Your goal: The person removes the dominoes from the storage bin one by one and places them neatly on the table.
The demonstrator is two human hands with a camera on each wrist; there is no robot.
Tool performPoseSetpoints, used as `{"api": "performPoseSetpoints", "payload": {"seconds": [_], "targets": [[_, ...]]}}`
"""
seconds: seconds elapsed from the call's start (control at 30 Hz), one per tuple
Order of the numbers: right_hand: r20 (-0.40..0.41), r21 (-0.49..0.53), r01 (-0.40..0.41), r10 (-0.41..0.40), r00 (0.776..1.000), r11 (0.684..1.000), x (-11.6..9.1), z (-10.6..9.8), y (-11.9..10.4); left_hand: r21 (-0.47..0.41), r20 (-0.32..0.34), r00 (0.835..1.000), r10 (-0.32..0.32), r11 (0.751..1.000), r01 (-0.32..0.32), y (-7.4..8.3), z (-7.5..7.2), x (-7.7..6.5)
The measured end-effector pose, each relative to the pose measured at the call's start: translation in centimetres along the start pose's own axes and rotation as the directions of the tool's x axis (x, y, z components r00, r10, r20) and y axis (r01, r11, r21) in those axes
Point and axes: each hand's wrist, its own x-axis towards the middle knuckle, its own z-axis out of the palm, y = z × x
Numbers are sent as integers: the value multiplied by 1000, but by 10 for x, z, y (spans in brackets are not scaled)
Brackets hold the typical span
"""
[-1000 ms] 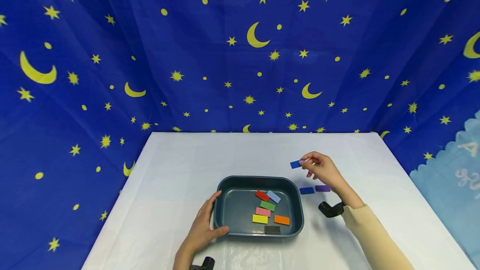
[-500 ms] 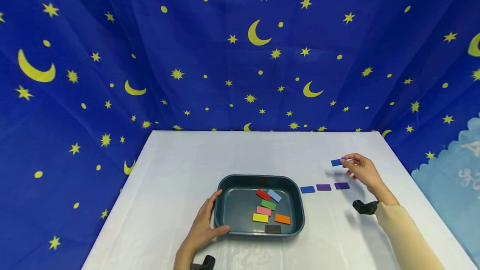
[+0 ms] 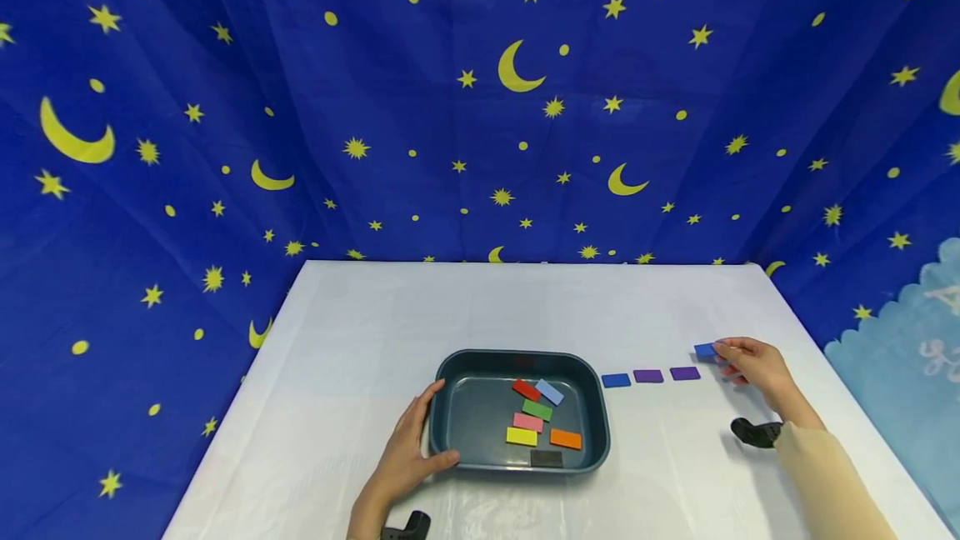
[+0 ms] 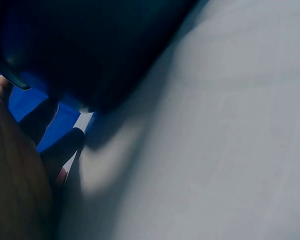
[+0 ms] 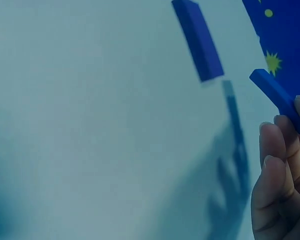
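Note:
In the head view, my right hand pinches one end of a blue domino block close over the table at the right. The right wrist view has this blue block between thumb and fingers, and a purple block lies beyond. Lined up beside the bin are a blue block and two purple ones, the middle block and the right block. My left hand rests spread along the left end of a dark grey-green bin, its extended fingers against the outer wall.
Inside the bin are several coloured blocks, among them a red block, an orange block and a black block. A white-covered table bears everything. Behind it hangs a blue curtain with moons and stars.
My right hand has carried the blue block rightward past the row, then lowered it toward the table. The right purple block, hidden at first, now shows. The left hand stays at the bin.

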Motion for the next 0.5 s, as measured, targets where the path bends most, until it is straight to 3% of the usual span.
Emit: {"api": "performPoseSetpoints", "payload": {"seconds": [0.5], "targets": [[14, 41, -74, 73, 997, 996, -6, -8, 25, 4, 1, 1000, -4, 1000, 4, 0, 0, 0]]}}
